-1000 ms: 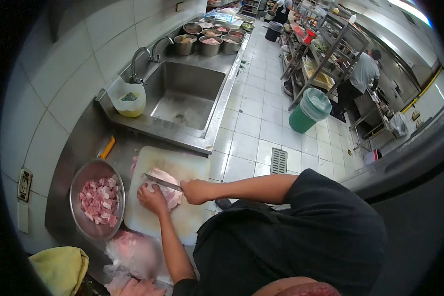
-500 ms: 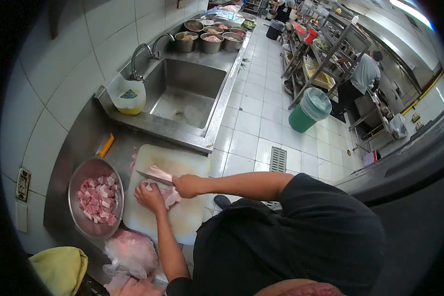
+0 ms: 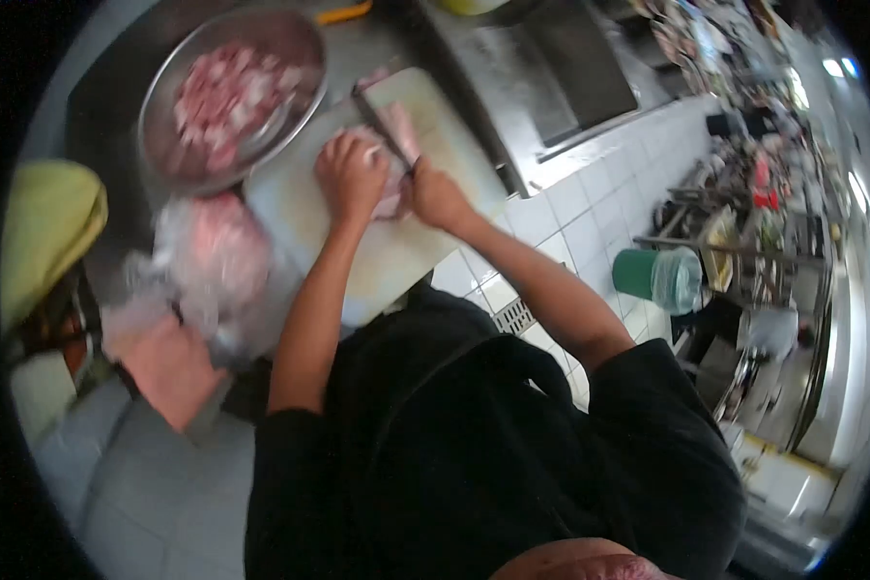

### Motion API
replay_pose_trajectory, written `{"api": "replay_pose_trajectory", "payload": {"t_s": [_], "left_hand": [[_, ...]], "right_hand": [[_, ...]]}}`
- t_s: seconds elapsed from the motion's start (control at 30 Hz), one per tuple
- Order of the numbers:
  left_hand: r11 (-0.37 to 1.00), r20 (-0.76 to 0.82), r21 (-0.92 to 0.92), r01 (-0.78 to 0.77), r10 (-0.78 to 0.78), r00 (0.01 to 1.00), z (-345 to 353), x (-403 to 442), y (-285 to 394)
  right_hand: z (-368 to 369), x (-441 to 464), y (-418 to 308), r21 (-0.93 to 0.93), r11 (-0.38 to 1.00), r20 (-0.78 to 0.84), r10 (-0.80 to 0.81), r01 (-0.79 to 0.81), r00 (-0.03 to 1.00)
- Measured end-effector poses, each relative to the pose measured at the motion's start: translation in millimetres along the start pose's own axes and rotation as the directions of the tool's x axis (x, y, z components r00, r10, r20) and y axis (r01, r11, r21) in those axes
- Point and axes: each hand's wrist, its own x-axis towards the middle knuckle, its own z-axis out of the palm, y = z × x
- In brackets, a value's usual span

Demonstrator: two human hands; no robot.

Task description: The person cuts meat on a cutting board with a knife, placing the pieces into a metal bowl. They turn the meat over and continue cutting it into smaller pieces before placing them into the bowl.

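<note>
My right hand (image 3: 438, 196) is closed around the handle of a knife (image 3: 380, 121), whose blade points away from me over a white cutting board (image 3: 382, 275). My left hand (image 3: 351, 177), fingers curled, presses a piece of raw meat (image 3: 393, 196) onto the board just left of the blade. On the blade's other side lies a pale pink strip of meat (image 3: 402, 128). Left of the board stands a steel bowl (image 3: 304, 121) with many chunks of cut meat (image 3: 224, 101). The picture is somewhat blurred.
A clear plastic bag of meat (image 3: 224, 253) lies by the board's near left corner, with a yellow cloth (image 3: 48, 232) farther left. Beyond the board are a steel sink (image 3: 570, 72) and an orange handle (image 3: 345, 13). A green bin (image 3: 640, 274) stands on the tiled floor.
My view has turned and tilted down, so the board and bowl sit higher in the picture. Both hands keep their holds on the knife and the meat.
</note>
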Motion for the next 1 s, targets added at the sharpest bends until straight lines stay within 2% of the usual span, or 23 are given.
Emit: {"api": "replay_pose_trajectory", "payload": {"t_s": [0.07, 0.13, 0.23, 0.33, 0.43, 0.53, 0.57, 0.63, 0.73, 0.77, 0.87, 0.9, 0.93, 1.0], "left_hand": [[0.998, -0.014, 0.031, 0.052, -0.051, 0.999, 4, -5, -4], [0.992, 0.0, 0.034, 0.124, -0.124, 0.992, 0, -2, -5], [0.987, 0.041, 0.035, 0.154, -0.156, 0.987, 1, -3, 0], [0.986, 0.02, 0.041, 0.159, -0.16, 0.987, 1, -4, -3], [0.986, 0.008, -0.008, 0.165, -0.165, 0.986, 3, -5, -4], [0.986, -0.034, -0.053, 0.158, -0.16, 0.987, 4, -5, -8], [0.986, -0.052, -0.063, 0.154, -0.158, 0.986, 5, -2, -11], [0.985, -0.053, -0.091, 0.148, -0.153, 0.987, 7, -4, -11], [0.992, -0.079, -0.031, 0.123, -0.125, 0.989, 10, -4, -16], [0.99, -0.085, -0.065, 0.128, -0.134, 0.987, 10, -7, -15], [0.985, -0.022, 0.005, 0.171, -0.171, 0.985, 6, -5, -10], [0.983, -0.01, 0.015, 0.181, -0.18, 0.984, 4, -4, -8], [0.984, -0.01, 0.01, 0.179, -0.179, 0.984, 4, -5, -8], [0.982, -0.015, 0.002, 0.189, -0.189, 0.982, 6, -6, -7]], "right_hand": [[2, 10, -1, -0.012, 0.999, -0.047, -0.054, 0.053, 0.997], [-22, 2, -17, 0.062, 0.994, 0.132, 0.081, -0.09, 0.988], [-70, -48, -45, 0.032, 0.967, 0.254, 0.238, -0.254, 0.938], [-78, -90, -57, 0.061, 0.94, 0.265, 0.308, -0.334, 0.914], [-46, -113, -39, 0.108, 0.976, 0.118, 0.175, -0.188, 0.977], [-3, -84, -16, 0.112, 0.981, 0.051, 0.152, -0.157, 0.987], [9, -64, -9, 0.091, 0.995, -0.029, 0.044, -0.041, 0.999], [16, -20, -7, 0.125, 0.992, -0.012, -0.005, 0.006, 1.0], [15, -8, 0, 0.22, 0.975, -0.012, -0.032, 0.033, 0.999], [10, -8, 9, 0.268, 0.958, 0.107, 0.077, -0.103, 0.991], [-14, -42, -2, 0.13, 0.983, 0.106, 0.116, -0.129, 0.988], [-14, -63, -3, 0.117, 0.991, 0.026, 0.066, -0.068, 0.997], [-17, -82, -9, 0.11, 0.983, 0.069, 0.141, -0.148, 0.988], [-4, -113, -10, 0.135, 0.974, 0.057, 0.176, -0.183, 0.983]]}}
